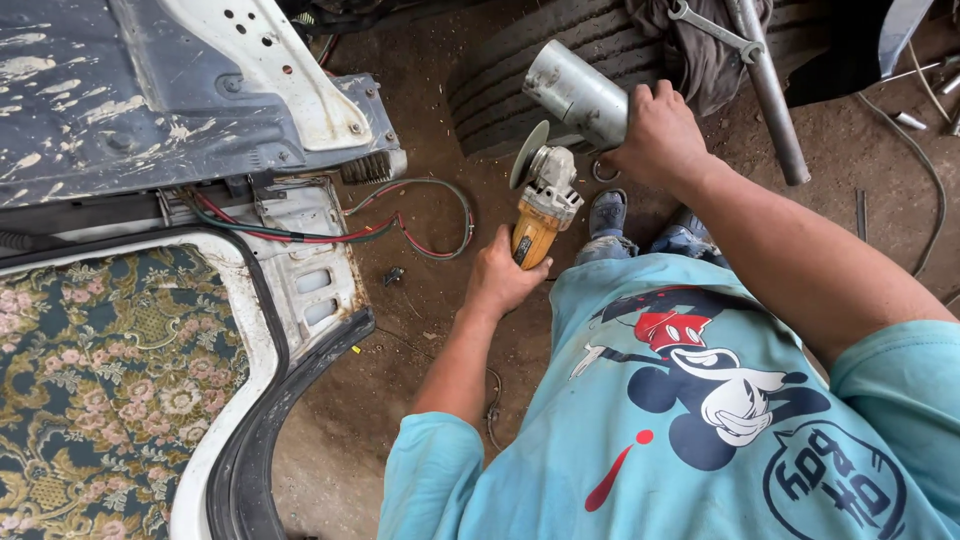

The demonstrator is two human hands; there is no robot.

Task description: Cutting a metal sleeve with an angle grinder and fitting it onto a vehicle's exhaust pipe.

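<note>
Grinder in the left hand, metal cylinder in the right, over a dirt floor.

The grinder sits mid-frame, its yellow body clamped in the left hand, disc end pointing up and away, the disc just beside the lower end of the cylinder; whether they touch is unclear. The right hand is closed around the cylinder's near end, holding the grey tube tilted above the floor. Under it lie a tyre and a sandalled foot. A steel pipe with a spanner and rag sits top right. To the left, red and green wires trail from a white vehicle panel beside a floral mat.
</note>
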